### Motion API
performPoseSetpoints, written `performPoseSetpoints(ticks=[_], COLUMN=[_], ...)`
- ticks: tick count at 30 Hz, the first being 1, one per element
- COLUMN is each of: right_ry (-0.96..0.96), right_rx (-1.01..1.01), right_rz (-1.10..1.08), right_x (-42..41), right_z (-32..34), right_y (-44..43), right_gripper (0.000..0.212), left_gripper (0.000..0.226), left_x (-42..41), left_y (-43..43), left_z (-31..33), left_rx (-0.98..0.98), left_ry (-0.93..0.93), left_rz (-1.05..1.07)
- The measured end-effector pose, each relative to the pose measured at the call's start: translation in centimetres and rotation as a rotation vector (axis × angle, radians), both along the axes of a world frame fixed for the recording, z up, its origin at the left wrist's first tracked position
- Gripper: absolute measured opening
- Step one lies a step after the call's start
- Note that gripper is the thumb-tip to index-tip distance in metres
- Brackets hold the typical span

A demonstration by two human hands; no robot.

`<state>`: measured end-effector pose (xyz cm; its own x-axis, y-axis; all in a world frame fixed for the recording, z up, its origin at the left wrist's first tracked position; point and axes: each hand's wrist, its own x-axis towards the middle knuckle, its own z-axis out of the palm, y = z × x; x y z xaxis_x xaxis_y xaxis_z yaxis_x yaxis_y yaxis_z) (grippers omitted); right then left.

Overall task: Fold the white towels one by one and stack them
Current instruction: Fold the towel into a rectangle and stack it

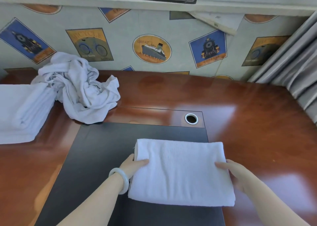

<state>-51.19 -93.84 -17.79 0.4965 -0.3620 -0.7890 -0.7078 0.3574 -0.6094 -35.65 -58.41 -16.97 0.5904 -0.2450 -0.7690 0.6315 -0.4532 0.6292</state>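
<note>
At the far left of the wooden desk sits a stack of folded towels, with a crumpled pile of white towels just beside it. On the black desk mat lies a folded white towel. The left hand, wearing a pale bangle, grips its left edge, thumb on top. The right hand grips the right edge likewise. Grey curtains hang at right.

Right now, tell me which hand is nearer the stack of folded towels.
Left. The left hand grips the left edge of the near towel, on the side toward the stack; the right hand grips its right edge, farther off.
</note>
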Motion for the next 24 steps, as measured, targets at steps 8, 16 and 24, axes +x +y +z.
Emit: performPoseSetpoints(ticks=[8, 16, 24], right_ry=[-0.157, -0.251, -0.308], right_rx=[-0.004, 0.080, 0.111], right_rz=[0.050, 0.156, 0.233], right_x=[8.1, 19.6, 29.1], right_z=[4.6, 8.9, 13.9], right_y=[8.4, 25.6, 43.1], right_gripper=[0.040, 0.059, 0.053], left_gripper=[0.040, 0.038, 0.050], left_x=[5.8, 13.9, 21.3], left_y=[8.8, 27.3, 44.0], left_z=[2.4, 7.9, 13.9], left_rx=[-0.112, -0.081, -0.119], left_ry=[-0.130, -0.335, -0.436], left_rz=[0.145, 0.215, 0.286])
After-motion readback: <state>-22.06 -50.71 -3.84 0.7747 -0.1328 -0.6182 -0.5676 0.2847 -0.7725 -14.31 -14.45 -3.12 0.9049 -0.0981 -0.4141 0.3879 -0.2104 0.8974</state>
